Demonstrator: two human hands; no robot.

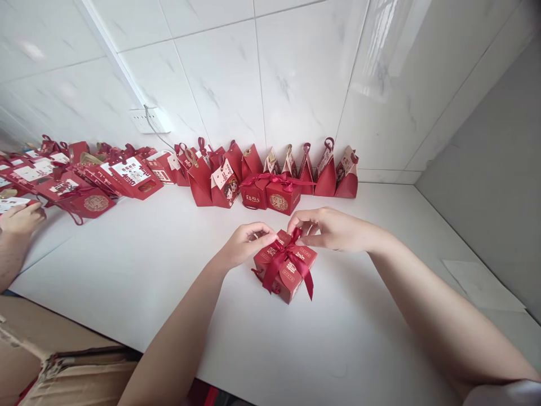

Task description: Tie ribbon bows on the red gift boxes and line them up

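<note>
A red gift box (288, 287) with gold print sits on the white table, turned cornerwise. A dark red satin ribbon (276, 269) is tied in a bow on its top, with two tails hanging over the near sides. My left hand (249, 243) pinches the bow's left loop between thumb and fingers. At the bow's right loop is my right hand (323, 228), its thumb and index finger closed on the ribbon and the other fingers curled.
Red boxes with ribbons (284, 198) and several red pouches (325, 177) line the tiled wall. More packages (131, 175) pile up at left, beside another person's hand (24, 219). A cardboard box (84, 383) stands at the lower left, by the table edge.
</note>
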